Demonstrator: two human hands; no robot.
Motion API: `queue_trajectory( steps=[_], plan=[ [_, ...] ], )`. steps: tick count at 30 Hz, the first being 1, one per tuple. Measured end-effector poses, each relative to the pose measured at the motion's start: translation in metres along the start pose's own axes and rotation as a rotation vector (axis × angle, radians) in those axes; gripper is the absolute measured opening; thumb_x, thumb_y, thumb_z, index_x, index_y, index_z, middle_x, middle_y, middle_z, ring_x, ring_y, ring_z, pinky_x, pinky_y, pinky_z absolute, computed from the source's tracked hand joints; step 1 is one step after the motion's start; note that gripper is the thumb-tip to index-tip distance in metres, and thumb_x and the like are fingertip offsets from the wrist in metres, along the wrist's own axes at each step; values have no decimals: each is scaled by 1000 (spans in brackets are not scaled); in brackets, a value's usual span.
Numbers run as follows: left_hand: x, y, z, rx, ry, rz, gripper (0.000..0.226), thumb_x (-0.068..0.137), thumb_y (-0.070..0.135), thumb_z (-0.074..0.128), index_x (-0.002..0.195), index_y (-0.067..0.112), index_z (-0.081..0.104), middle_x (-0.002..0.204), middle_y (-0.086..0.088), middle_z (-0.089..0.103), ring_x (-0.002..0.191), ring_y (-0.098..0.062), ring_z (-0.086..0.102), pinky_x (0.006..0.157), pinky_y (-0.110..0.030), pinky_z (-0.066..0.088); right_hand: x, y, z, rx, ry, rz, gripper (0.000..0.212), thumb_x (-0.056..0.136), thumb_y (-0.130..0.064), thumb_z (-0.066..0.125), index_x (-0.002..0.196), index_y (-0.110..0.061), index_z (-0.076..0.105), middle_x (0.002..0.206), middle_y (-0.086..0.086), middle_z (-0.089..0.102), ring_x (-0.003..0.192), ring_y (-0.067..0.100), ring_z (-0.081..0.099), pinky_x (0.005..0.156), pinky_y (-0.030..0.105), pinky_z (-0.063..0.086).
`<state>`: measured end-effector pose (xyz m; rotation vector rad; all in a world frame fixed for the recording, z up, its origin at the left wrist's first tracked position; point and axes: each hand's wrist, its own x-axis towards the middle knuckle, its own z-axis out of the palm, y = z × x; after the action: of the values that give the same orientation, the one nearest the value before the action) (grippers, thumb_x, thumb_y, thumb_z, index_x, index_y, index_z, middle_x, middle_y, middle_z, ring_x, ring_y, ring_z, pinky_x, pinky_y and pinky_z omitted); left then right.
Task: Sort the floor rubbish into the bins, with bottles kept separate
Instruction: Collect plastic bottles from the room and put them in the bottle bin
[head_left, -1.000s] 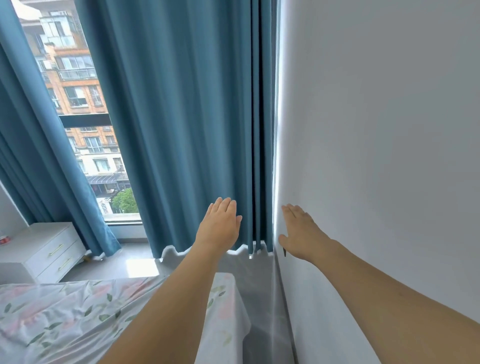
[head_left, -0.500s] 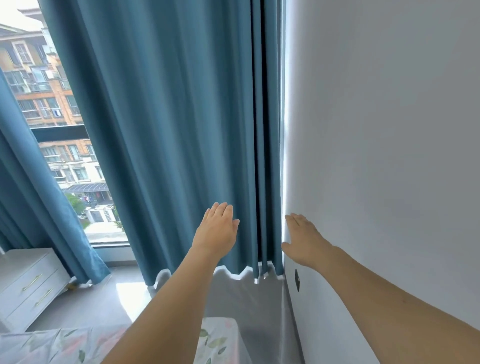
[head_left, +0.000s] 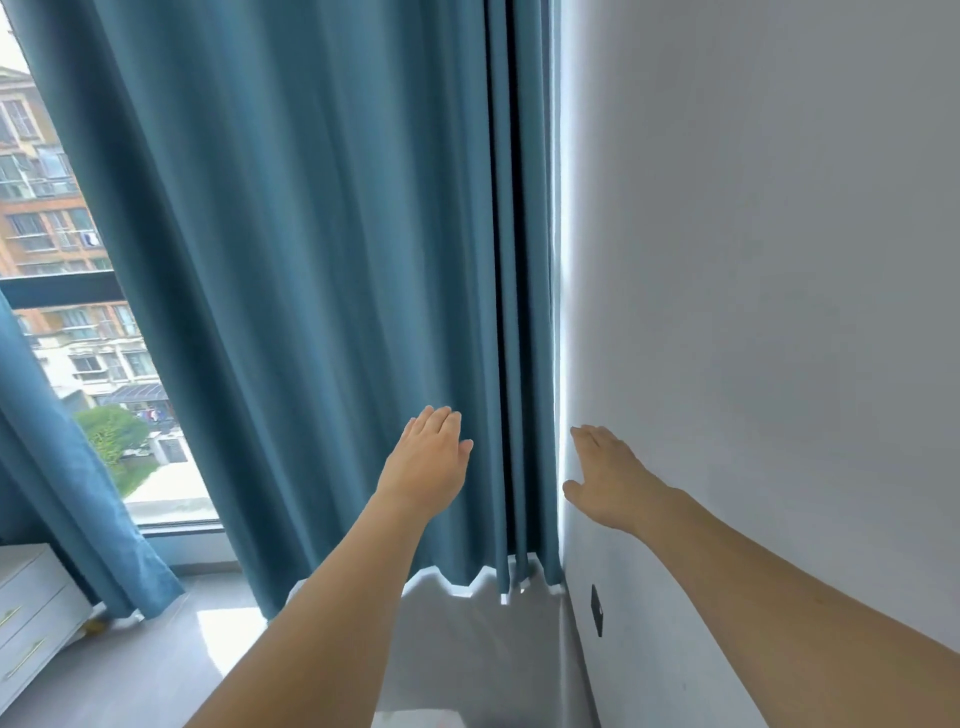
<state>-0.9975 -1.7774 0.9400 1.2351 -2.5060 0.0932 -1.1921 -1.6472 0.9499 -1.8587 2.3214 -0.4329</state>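
- Both bare forearms reach forward from the near edge of the view, hands raised at about the same height and set apart from each other.
- The left hand (head_left: 428, 460) is seen from the back, fingers straight and close together, pointing up and away, thumb out to the right. It holds nothing and hangs in front of a teal curtain (head_left: 322, 291); whether it touches the cloth cannot be told.
- The right hand (head_left: 605, 475) is also flat and empty, fingers straight, thumb spread down to the left. It lies against or just beside the white wall (head_left: 769, 312) on the right; contact cannot be told.
- The curtain hangs in folds from top to floor, its hem just above the grey floor (head_left: 140, 670).
- At far left, a window (head_left: 78, 322) shows apartment blocks and a green tree outside.
- A white drawer unit (head_left: 31, 618) with gold handles stands at the near left edge.
- A dark wall socket (head_left: 597, 609) sits low on the wall.
- No rubbish, bottles or bins appear in this view.
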Motion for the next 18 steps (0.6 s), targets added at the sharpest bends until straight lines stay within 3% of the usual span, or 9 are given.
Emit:
queue_trajectory(
  steps=[11,16,18],
  plan=[
    [146,-67,81,25,-103,-57,53,104,33,28,150,8,23,158,-4,24,148,-22,12,121,-35,9,182,24,29,50,-34,6,73,97,-26,45,155,-11,3,162,7,-2,149,21,-3,119,33,5],
    [229,-132,92,34,-125,-139,53,104,33,27,151,8,21,158,-4,22,149,-22,9,121,-36,6,297,11,18,18,-14,-52,68,96,-24,47,152,-7,13,158,9,14,147,24,11,117,31,12],
    [262,-163,93,55,-113,-186,54,104,34,26,152,8,20,159,-5,20,149,-23,8,121,-36,6,340,2,17,13,-11,-86,70,96,-24,48,153,-9,10,160,7,11,148,22,6,120,32,10]
  ],
)
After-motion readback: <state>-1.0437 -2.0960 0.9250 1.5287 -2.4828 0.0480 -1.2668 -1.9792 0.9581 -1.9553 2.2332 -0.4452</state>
